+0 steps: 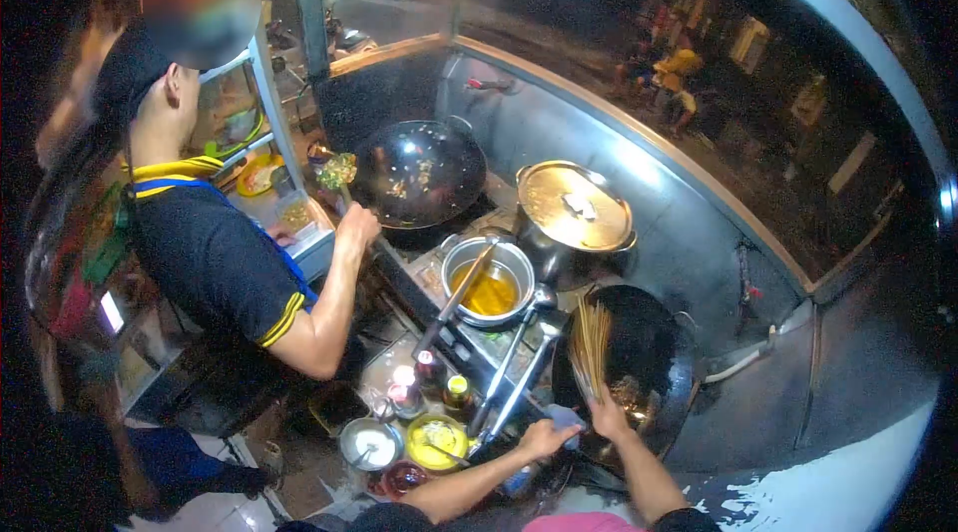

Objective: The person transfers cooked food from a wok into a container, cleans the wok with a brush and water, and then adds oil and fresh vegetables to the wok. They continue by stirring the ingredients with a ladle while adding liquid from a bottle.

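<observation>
My right hand [607, 416] is wrapped round the lower end of a bamboo wok brush [591, 337], a bundle of thin pale sticks fanning upward over the near wok. That dark wok [654, 342] stands on the right with a wet, shiny patch in its bottom. At the wok's near left rim, my left hand [545, 439] is closed on a pale bluish cloth [568, 432]. Whether the cloth covers a handle is hidden. Just left of it lie long metal ladles [521, 369] with their handles across the counter edge.
A co-worker [220, 243] on the left holds a ladle of food [336, 171] beside a second wok [419, 178]. Between stand a pot of yellow oil [489, 289] and a lidded pot [576, 208]. Sauce bottles [457, 392], a white bowl [370, 445] and a yellow bowl [437, 440] are near my left arm.
</observation>
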Demonstrator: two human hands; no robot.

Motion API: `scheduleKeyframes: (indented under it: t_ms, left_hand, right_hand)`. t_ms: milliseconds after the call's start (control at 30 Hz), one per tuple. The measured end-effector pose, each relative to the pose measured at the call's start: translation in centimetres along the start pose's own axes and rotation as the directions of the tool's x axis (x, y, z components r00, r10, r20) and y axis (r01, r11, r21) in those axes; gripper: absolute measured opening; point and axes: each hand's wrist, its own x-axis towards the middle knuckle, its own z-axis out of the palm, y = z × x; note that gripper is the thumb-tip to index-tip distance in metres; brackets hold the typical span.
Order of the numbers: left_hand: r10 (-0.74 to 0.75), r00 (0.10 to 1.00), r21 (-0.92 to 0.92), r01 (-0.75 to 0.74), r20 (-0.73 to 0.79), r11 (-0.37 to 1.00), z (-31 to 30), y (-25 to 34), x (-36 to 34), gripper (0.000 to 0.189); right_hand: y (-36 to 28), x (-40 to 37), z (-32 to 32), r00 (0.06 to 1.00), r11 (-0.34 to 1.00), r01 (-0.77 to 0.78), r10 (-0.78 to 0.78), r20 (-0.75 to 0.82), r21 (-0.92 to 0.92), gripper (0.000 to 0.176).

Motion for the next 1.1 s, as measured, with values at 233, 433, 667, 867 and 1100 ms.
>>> scheduleKeyframes:
  t_ms: [233,433,667,867,1100]
  left_hand:
    - [-0.049,0.953,-0.036,0.063,0.298,0.997,-1.5,-0.9,-1.3,0.069]
    - [-0.079,0.895,0.433,-0.133,0.439,0.892,6.6,-14.6,1.2,0.065]
    - [-0.237,0.783,0.476,-0.085,0.575,0.875,9.5,-16.5,-1.6,0.056]
    - [-0.180,0.787,0.460,-0.144,0.590,0.876,9.2,-15.6,-3.0,0.048]
    - [0.704,0.398,0.795,0.129,-0.588,0.592,-35.5,12.2,-10.0,0.040]
  right_hand:
    - [18.5,-3.3,-16.5,0.887,0.577,-0.454,0.363,-0.284,-0.679,0.047]
    - [15.6,-4.6,-16.7,0.460,0.913,-0.380,0.327,-0.825,0.149,0.056]
    - [17.8,-7.0,-7.5,0.607,-0.028,-0.429,0.731,0.311,0.903,0.042]
    - [17.2,-10.0,-10.2,0.708,0.125,-0.400,0.671,0.220,0.908,0.049]
    - [-0.8,-13.8,-12.6,0.810,0.329,-0.362,0.575,0.119,0.872,0.030]
